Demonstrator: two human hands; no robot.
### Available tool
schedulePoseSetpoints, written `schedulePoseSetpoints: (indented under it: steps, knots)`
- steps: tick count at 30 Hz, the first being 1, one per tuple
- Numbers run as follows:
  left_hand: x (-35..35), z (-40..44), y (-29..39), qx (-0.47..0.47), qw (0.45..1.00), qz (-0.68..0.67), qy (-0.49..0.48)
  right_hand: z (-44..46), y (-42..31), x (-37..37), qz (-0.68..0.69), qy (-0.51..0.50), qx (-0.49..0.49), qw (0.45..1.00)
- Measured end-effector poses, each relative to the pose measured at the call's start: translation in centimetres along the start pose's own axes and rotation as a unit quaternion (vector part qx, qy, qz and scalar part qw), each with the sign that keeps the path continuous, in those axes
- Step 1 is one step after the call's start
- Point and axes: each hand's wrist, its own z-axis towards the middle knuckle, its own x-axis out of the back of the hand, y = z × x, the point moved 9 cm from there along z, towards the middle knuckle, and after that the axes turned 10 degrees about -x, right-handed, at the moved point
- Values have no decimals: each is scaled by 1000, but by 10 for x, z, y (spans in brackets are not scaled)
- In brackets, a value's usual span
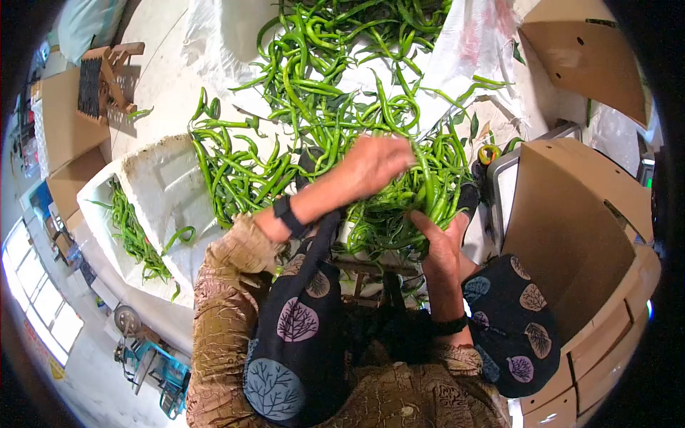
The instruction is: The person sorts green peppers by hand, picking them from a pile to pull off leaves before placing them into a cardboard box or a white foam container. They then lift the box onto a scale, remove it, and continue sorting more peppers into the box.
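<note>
Basically, a bunch of green peppers (429, 184) is held over the lap side of the pile by the right hand (444, 241). Thumb is laid across the near side, fingers mostly hidden behind; grip is closed on the bunch, probably so that loose stems don't slip out. Long peppers are stood roughly lengthwise in it, likely easier to hold together that way.

Left hand (378, 160) is crossed in over the top of the bunch, fingers curled and motion-blurred; whether anything is pinched can't be told. With the bunch steadied by the right, the left is presumably freed for small moves.

Main pile (314, 89) is spread on the floor ahead, partly over white sacking (478, 43), within easy reach. More peppers are contained in the foam box (158, 167) on the left, its walls probably stopping them from scattering. An open carton (571, 214) is set on the right side, near the knee.
</note>
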Motion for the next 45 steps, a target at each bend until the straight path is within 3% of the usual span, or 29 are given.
schedulePoseSetpoints:
  steps: [1,3,5,11,13,14,15,16,17,18,19,21,22,23,25,26,28,32,37,38,39,40,43,45]
  knots:
    - [0,0,0,-1,1000,-1,0,-1,1,-1,22,3,-17,1000]
    - [37,31,-17,-86,945,311,47,19,-2,-12,51,-21,-11,998]
    - [34,40,-37,-119,919,373,39,20,2,-11,127,-26,-17,991]
    - [30,22,-19,-183,922,339,35,18,13,14,201,14,-42,978]
    - [31,13,-21,-57,972,226,15,25,20,21,199,5,-10,980]
    - [31,5,-6,-35,989,116,87,22,19,23,202,12,1,979]
    - [22,-4,18,-15,996,6,87,22,17,21,204,13,12,979]
    - [-8,-19,27,-40,995,-27,82,26,17,19,204,7,11,979]
    - [-32,-23,68,-152,988,-8,-39,26,16,19,183,-6,20,983]
    - [-43,-31,77,-69,977,-199,17,24,17,21,162,-14,28,986]
    - [-43,-32,72,-69,977,-203,17,24,19,26,160,-11,28,987]
    - [-53,-29,68,-133,975,-134,-118,26,20,23,150,-59,27,987]
    - [-27,-25,64,-153,982,-115,8,22,17,22,152,-13,13,988]
    - [-22,-24,54,-153,982,-113,7,18,13,18,153,-14,12,988]
    - [-7,-36,-31,176,982,18,60,13,13,19,177,16,-9,984]
    - [-14,-38,-40,175,983,17,59,11,10,16,187,26,-4,982]
    - [-14,-42,-51,210,955,206,44,12,7,19,160,22,6,987]
    - [-30,-30,-34,121,968,196,103,13,19,27,149,11,-30,988]
    - [-25,-24,-45,151,971,168,80,6,15,26,188,47,13,981]
    - [-32,-31,-65,256,959,-95,74,7,17,28,195,46,10,980]
    - [-47,-39,-66,342,870,-350,59,8,20,32,202,46,6,978]
    - [-38,-39,-43,344,795,-490,95,8,22,36,205,48,6,978]
    - [-22,-51,-24,301,787,-538,13,9,18,34,199,25,10,980]
    - [-18,-62,-9,316,765,-561,13,1,13,28,221,64,-15,973]
